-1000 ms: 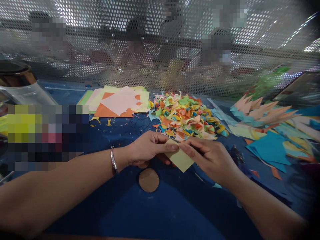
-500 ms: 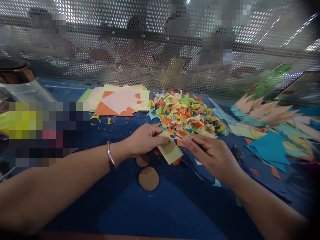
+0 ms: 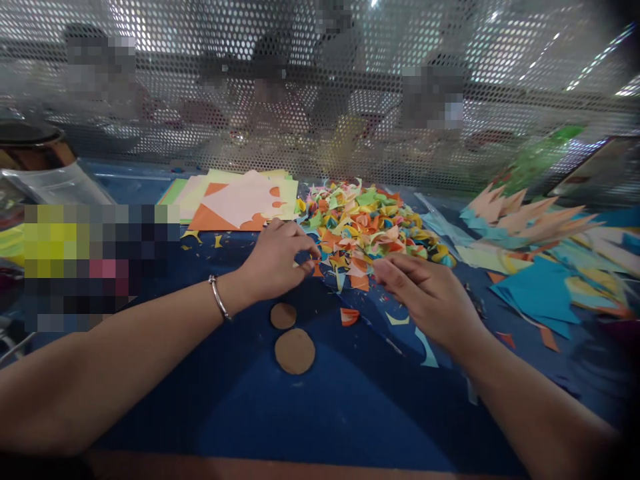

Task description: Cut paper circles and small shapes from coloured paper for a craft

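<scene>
Paper pieces (image 3: 367,223) lie heaped; our left hand (image 3: 275,260) now gapes, its pale square gone, seemingly done with; what our right hand (image 3: 433,297) pinches, we cannot tell.

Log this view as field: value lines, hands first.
left hand: thumb and fingers apart, near the paper scraps
right hand: thumb and fingers pinched; whether anything is held, unclear
scraps: many-coloured heap beyond the hands
small disc: brown, below left hand in view
large disc: brown, nearer the camera
paper sheets: stacked left of the heap
</scene>
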A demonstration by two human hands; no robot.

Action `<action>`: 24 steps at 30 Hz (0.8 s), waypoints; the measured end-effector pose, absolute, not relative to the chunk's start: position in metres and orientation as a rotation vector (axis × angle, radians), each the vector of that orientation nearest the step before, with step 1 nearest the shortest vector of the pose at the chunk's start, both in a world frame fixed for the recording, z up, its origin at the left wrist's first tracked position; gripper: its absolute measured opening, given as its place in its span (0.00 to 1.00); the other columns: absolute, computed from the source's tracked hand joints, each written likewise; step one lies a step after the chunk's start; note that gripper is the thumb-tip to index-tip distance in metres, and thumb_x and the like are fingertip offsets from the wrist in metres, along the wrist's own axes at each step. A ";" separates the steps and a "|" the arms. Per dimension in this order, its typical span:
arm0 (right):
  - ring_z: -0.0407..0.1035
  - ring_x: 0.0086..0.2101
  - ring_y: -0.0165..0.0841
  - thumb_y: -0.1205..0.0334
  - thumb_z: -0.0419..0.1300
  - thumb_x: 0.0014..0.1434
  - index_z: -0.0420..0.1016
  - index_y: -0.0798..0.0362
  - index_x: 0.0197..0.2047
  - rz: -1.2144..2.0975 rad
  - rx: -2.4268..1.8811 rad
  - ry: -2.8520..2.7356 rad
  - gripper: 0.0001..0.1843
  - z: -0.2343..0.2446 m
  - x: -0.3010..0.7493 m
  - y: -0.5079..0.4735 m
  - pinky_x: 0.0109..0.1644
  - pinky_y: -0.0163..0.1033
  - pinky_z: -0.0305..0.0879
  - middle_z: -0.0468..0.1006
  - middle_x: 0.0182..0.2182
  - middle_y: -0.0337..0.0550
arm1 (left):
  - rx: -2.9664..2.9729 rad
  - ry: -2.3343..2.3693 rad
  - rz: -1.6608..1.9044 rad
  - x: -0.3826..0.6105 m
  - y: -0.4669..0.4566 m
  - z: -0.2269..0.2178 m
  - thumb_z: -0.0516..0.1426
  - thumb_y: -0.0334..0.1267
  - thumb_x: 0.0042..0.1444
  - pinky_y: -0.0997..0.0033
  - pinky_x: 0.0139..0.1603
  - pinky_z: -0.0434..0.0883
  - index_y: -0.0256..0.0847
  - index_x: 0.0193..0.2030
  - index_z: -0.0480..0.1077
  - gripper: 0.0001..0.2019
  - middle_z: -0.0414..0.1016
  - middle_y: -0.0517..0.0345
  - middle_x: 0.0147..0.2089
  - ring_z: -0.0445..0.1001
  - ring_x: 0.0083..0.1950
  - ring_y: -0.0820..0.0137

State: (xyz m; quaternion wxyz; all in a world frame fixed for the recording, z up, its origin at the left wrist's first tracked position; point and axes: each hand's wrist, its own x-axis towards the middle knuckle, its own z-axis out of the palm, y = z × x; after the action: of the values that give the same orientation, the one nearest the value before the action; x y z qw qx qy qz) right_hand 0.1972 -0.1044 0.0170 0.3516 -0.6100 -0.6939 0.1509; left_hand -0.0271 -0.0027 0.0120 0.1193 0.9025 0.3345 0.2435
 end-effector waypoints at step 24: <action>0.53 0.17 0.28 0.30 0.49 0.60 0.58 0.50 0.20 0.159 -1.835 -1.855 0.33 0.007 0.211 -0.089 0.22 0.36 0.48 0.57 0.13 0.34 | 2.641 0.941 0.379 0.013 -0.037 0.015 0.54 0.33 0.58 0.52 0.50 0.62 0.39 0.36 0.73 0.07 0.75 0.49 0.42 0.67 0.49 0.55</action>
State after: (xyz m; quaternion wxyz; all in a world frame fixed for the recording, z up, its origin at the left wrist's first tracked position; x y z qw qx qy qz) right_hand 0.2110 -0.0887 0.0073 0.2610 -0.6776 -0.6850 0.0588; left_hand 0.0130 -0.0367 0.0155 0.1557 0.9222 0.3284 0.1323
